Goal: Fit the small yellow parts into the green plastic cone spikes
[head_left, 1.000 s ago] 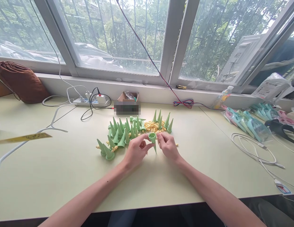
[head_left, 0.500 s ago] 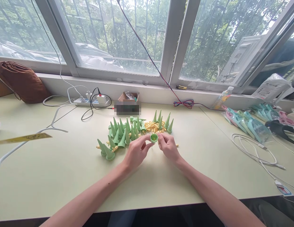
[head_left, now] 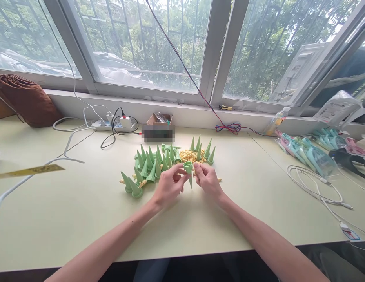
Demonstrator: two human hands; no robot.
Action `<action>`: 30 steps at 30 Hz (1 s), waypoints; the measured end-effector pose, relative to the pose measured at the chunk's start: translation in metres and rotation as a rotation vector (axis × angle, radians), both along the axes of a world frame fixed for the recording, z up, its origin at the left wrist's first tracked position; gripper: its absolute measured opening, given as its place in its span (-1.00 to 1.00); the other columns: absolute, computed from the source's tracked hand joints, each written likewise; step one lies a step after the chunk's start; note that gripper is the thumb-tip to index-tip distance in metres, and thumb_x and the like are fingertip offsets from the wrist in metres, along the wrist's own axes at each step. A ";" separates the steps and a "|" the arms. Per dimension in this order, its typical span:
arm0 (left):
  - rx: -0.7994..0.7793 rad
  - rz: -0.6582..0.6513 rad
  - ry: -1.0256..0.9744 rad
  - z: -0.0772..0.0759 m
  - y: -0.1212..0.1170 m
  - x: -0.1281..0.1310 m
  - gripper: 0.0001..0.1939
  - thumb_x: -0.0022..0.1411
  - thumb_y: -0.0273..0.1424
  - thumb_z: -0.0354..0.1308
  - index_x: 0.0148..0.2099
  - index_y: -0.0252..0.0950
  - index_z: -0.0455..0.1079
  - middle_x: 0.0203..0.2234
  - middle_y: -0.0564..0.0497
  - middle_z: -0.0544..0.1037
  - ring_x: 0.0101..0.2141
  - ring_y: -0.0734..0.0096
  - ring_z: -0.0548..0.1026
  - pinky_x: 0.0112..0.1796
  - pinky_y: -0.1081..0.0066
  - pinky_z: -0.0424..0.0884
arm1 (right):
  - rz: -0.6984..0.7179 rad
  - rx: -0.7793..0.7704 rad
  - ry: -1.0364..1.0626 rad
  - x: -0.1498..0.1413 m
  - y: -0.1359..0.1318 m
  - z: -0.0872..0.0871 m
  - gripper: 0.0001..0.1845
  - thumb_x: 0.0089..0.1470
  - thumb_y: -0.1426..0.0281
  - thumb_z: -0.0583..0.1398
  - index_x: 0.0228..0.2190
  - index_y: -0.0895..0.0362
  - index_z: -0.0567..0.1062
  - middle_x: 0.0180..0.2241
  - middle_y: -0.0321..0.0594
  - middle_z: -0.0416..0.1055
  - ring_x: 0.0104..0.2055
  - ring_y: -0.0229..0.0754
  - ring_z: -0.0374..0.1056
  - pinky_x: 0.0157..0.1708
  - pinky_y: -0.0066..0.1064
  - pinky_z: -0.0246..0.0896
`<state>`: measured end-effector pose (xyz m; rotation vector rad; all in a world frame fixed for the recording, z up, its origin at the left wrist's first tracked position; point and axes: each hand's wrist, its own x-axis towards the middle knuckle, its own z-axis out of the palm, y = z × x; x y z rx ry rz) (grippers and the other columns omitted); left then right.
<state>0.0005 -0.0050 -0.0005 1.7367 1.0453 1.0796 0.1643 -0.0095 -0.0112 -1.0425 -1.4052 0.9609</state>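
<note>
Green plastic cone [head_left: 187, 169], rim up, tip down above the table [head_left: 182, 231], is clamped in the left hand [head_left: 168, 183]; it looks light, stiff, slick, best gripped beneath its collar. The right hand's [head_left: 208, 181] fingertips press together beside it, their contents unclear. Behind, a cardboard box [head_left: 153, 118] holds crinkled clear plastic [head_left: 161, 118].

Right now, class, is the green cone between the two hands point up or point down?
Point down: the green cone in the left hand has its open end on top and its tip below.
</note>
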 end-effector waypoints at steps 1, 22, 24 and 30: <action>-0.022 -0.010 -0.017 0.000 0.000 0.000 -0.68 0.25 -0.24 0.18 -0.03 -0.30 0.33 -0.33 -0.03 0.58 -0.68 0.55 0.39 -0.65 0.46 0.36 | 0.008 -0.006 0.015 0.000 0.000 0.000 -0.43 0.21 -0.08 0.09 -0.58 0.09 0.24 -0.73 -0.44 0.09 -0.67 -0.35 -0.02 -0.63 -0.44 -0.09; -0.129 -0.081 -0.119 0.011 0.002 0.000 -0.58 0.35 -0.07 0.07 -0.41 -0.30 0.28 -0.77 0.14 0.37 -0.76 0.55 0.32 -0.64 0.51 0.23 | 0.111 -0.100 0.091 -0.001 -0.003 -0.001 -0.55 0.16 0.02 0.20 -0.52 0.13 0.36 -0.73 -0.47 0.09 -0.70 -0.39 -0.07 -0.67 -0.46 -0.19; -0.163 -0.089 -0.139 0.011 0.002 0.000 -0.58 0.34 -0.08 0.09 -0.40 -0.31 0.30 -0.75 0.13 0.38 -0.76 0.56 0.31 -0.65 0.52 0.22 | 0.112 -0.100 0.083 -0.001 -0.003 -0.001 -0.55 0.15 0.02 0.20 -0.52 0.12 0.36 -0.73 -0.47 0.09 -0.69 -0.38 -0.07 -0.67 -0.45 -0.19; -0.281 -0.100 -0.208 0.007 0.003 -0.001 -0.56 0.29 -0.05 0.13 -0.42 -0.32 0.29 -0.74 0.14 0.35 -0.75 0.57 0.31 -0.69 0.53 0.22 | 0.098 -0.050 0.009 0.000 -0.003 -0.003 -0.57 0.16 0.07 0.21 -0.53 0.12 0.35 -0.67 -0.42 0.11 -0.64 -0.35 -0.03 -0.64 -0.43 -0.14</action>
